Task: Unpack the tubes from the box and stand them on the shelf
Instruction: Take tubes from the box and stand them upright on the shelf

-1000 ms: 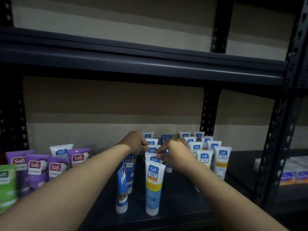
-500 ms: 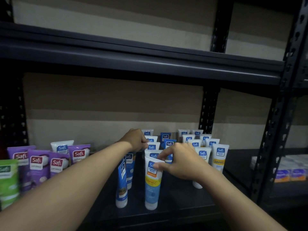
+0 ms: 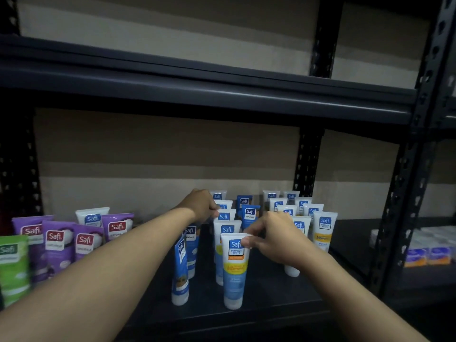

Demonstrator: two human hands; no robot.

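Right hand [image 3: 276,239] had drawn back nearward from the far rows. Thumb and forefinger pinched the crimped top of the near Perfect White tube [image 3: 233,272], apparently squaring it cap-down on the shelf [image 3: 271,314]. Left hand [image 3: 201,206] curled among the far tubes, likely steadying them; its grip could not be determined.

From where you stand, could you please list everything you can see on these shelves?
front white tube: one, white-blue, shelf front
other white tubes: about thirteen, white, rows behind it
blue tubes: four visible, blue, centre-left
purple tubes: four visible, purple, left
green tube: one, green, far left
boxes: count unclear, white-purple-orange, right bay
shelf: one, dark metal, holding the tubes
left hand: one, at back tubes, grip hidden
right hand: one, pinching front white tube's top
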